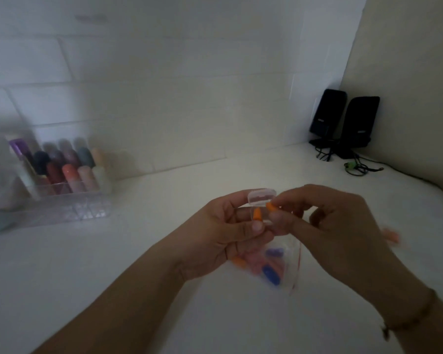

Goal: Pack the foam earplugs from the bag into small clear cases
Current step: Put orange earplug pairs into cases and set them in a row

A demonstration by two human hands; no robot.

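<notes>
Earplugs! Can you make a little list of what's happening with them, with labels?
left hand: left hand holds the small clear case, lid flipped up
right hand: right hand pinches an orange earplug at the case's opening
in the case: one orange earplug already
bag: clear bag under the hands, with blue, orange and pinkish earplugs inside
table: white table
far corner: two black speakers
left side: clear organiser of coloured tubes

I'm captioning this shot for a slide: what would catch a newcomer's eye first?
First, the two hands at centre: the left hand holds an open clear case with an orange earplug inside, while the right hand pinches a second orange earplug at its rim. Below lies the bag of earplugs; far left, a clear organiser of colourful bottles.
</notes>
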